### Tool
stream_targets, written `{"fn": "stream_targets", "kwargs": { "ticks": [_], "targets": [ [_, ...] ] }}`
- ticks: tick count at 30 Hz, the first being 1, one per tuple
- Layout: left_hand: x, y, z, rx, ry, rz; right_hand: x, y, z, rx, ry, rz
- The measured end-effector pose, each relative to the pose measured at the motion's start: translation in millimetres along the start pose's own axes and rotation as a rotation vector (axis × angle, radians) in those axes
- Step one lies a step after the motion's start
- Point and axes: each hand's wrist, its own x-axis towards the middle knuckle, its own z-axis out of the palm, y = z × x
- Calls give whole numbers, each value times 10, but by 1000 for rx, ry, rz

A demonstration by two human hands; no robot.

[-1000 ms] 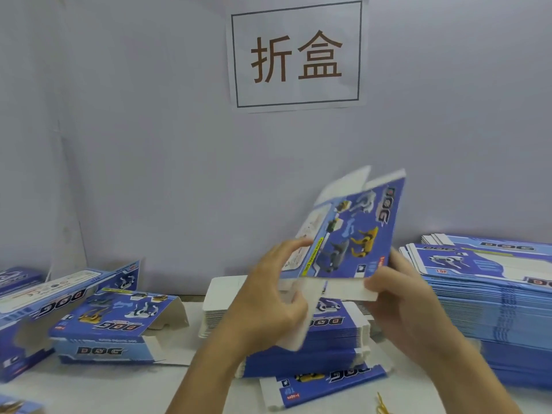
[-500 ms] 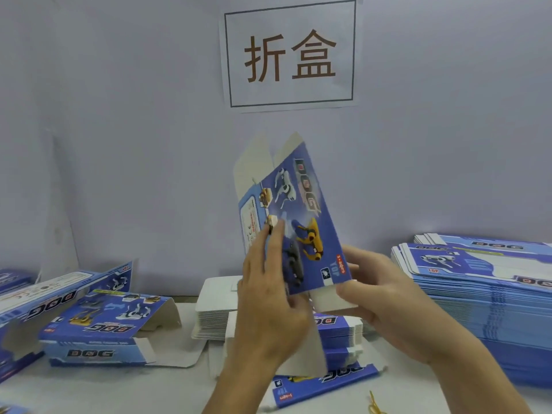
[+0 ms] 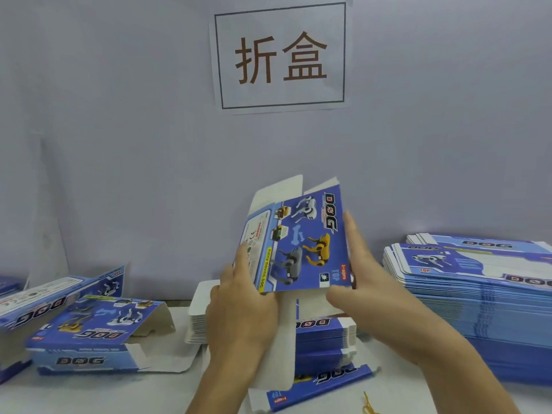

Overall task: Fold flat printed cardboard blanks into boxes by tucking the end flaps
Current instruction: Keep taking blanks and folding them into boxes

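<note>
I hold a blue printed box blank [image 3: 301, 240] upright in front of me, opened into a sleeve, with dog pictures and "DOG" lettering facing me. Its white top flaps [image 3: 280, 189] stand up loose and a long white bottom flap [image 3: 277, 342] hangs down. My left hand [image 3: 242, 312] grips the lower left edge, thumb on the side panel. My right hand [image 3: 364, 282] holds the right edge, fingers flat along that side.
Below my hands lies a stack of flat blanks [image 3: 322, 336]. A taller stack [image 3: 478, 294] fills the right of the white table [image 3: 89, 392]. Two folded boxes [image 3: 92, 333] with open end flaps lie at the left. A paper sign [image 3: 280, 55] hangs on the wall. Yellow rubber bands [image 3: 367, 404] lie near the front.
The blank has swung from leaning left to nearly upright and moved right. My right hand has slid up along its right edge; my left hand has dropped to the lower left corner.
</note>
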Motion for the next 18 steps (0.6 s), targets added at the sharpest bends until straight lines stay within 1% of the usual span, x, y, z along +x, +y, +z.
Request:
{"fn": "stream_targets", "kwargs": {
  "ticks": [3,4,5,7,8,14,16,18],
  "targets": [
    [-19,32,-38,44,15,58,15,-33,-2,310,20,28],
    [-21,42,-53,32,15,78,35,-34,5,407,70,30],
    [-26,58,-68,17,12,104,56,-29,12,480,154,31],
    [-33,103,-82,-51,-10,158,90,-9,12,535,319,13],
    [-35,128,-79,-108,-34,174,99,10,5,547,350,8],
    [-5,195,-63,-575,-262,99,74,118,-6,663,234,11],
    [7,202,-92,-636,-332,144,76,180,-25,685,243,-11],
    [2,206,-120,-635,-407,195,55,219,-63,678,256,-12]
  ]
}}
